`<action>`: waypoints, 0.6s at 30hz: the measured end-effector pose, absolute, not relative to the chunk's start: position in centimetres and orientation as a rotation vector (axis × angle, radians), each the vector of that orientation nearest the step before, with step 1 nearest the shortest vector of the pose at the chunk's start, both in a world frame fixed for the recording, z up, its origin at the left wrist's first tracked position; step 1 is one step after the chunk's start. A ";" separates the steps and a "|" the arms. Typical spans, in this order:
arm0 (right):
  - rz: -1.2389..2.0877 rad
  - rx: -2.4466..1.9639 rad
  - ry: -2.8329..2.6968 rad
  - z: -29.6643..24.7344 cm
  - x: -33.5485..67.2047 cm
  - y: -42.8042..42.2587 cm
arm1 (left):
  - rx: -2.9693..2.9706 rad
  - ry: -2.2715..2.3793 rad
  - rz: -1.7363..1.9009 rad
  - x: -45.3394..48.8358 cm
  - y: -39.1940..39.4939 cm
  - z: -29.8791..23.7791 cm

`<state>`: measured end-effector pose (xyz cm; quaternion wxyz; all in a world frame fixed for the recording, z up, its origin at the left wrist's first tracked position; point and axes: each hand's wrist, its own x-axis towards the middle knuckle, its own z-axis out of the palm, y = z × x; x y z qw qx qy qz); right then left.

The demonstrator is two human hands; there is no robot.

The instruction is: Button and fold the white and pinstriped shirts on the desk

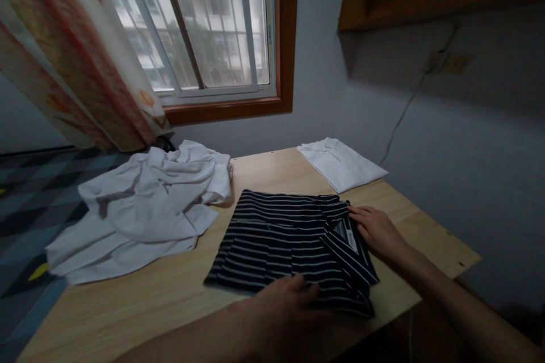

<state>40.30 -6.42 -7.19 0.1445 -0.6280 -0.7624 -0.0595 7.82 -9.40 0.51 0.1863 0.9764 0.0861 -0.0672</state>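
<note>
A folded black shirt with thin white stripes [276, 238] lies on the wooden table [149, 295], its collar turned to the right. My left hand [285, 306] rests on the shirt's near edge, fingers bent and pressing down on the fabric. My right hand [377, 232] lies flat at the collar end, fingers stretched out against the cloth. Neither hand lifts the shirt off the table.
A heap of crumpled white clothes [140, 210] covers the table's left part. A folded white shirt [340, 164] lies at the far right corner by the wall. Behind are a window [213, 22], a patterned curtain [72, 51] and a wall cable [404, 108].
</note>
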 end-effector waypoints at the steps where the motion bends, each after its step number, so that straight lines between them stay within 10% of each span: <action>1: -0.118 -1.774 -2.208 -7.1 40.6 -6.1 | 2.668 0.092 -0.176 8.2 -9.6 1.0; 18: 0.200 -1.553 -1.771 -4.6 37.1 -7.6 | 2.653 1.377 0.091 2.2 1.5 -4.3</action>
